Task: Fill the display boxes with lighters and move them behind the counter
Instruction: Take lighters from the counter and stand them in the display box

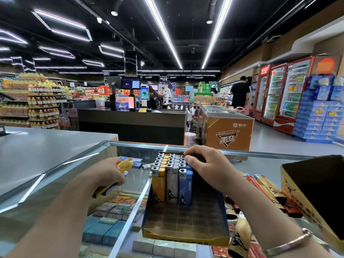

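Filling blue cardboard display box [184, 226] on glass-topped desk [55, 175], far rows stocked, near cells vacant. Head view: left hand [106, 175] grip curled round yellow plastic lighters [125, 165]; right hand [208, 164] fingertips bent, pressing upright boxed lighters [172, 175]. Advised: seat each upright, steadying neighbours.

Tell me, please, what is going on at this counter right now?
A person is filling a display box with lighters on a glass counter. The left hand grips a few lighters, a yellow one foremost. The right hand rests on the packed rows at the box's far end. The near half of the box is unfilled. Loose lighters lie to the right, beside a second box.
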{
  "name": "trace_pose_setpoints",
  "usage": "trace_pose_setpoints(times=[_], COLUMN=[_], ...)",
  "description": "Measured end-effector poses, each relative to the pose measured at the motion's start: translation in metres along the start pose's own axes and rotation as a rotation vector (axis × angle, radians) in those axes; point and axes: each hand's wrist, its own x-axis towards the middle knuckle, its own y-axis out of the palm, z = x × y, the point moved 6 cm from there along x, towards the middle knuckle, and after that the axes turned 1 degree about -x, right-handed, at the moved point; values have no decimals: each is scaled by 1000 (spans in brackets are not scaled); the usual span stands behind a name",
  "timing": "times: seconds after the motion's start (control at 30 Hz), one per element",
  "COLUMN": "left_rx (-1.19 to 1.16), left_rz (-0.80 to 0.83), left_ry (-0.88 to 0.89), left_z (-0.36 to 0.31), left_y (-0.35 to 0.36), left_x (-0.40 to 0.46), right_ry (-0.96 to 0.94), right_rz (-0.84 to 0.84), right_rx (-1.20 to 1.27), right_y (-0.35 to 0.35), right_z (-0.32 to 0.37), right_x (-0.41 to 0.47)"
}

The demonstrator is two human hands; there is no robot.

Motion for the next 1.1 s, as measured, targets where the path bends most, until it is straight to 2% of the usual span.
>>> trace_pose_setpoints(times=[0.07,0.13,0.23,0.3,0.4,0.47,0.57,0.7,0.8,0.93,1.1], left_rx=[20,-74,-468,-822,-1217,-1329,-1301,-1230,-1163,-1178,-1165], left_rz=[-41,-64,-67,-22,73,141,201,258,277,261,139], left_ry=[-11,-11,57,189,451,562,662,719,765,739,621], left_z=[-1,-2,-14,-32,-62,-78,-94,-106,-111,-112,-102], left_y=[-2,-3,-10,-18,-30,-28,-18,-10,-8,-8,-10], left_x=[0,0,-6,-17,-36,-48,-60,-67,-71,-70,-63], right_ry=[2,4,5,-12,-102,-166,-258,-278,-281,-228,-174], right_rz=[-1,-1,13,-7,-182,-292,-299,-118,-97,-120,-145], right_rx=[-1,-3,-4,-35,-74,-6,99,65,80,199,241], right_y=[0,0,0,-1,-13,-20,-19,1,6,1,-10], right_z=[0,-1,-1,1,16,32,55,71,71,64,57], right_x=[0,0,0,0,-2,-5,-11,-15,-15,-12,-9])
